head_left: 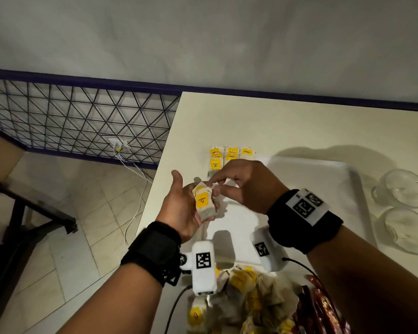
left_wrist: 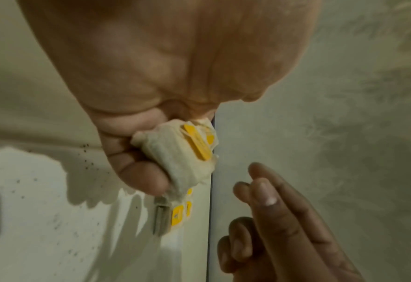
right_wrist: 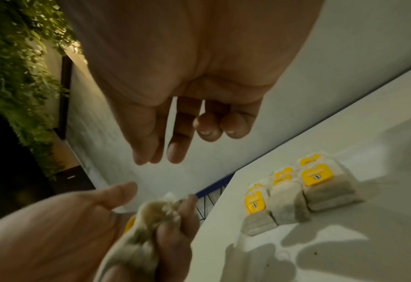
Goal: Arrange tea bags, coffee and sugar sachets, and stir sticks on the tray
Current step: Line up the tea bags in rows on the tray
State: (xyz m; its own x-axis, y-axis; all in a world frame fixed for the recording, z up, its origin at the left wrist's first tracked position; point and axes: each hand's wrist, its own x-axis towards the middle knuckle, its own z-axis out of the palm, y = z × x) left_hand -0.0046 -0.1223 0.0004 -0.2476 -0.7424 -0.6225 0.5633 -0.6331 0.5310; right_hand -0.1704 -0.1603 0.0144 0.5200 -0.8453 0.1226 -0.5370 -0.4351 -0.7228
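While the left hand grips tea bags, their yellow tags stay unreadable.

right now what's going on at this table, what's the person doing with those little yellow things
A person is sorting tea bags with yellow tags. The left hand grips a small bunch of tea bags, while the right hand reaches toward it with loosely curled fingers, holding nothing that shows. A few tea bags already lie in neat rows at the tray's far left corner. A loose pile of tea bags waits at the near edge, and two glass cups stand to the right.
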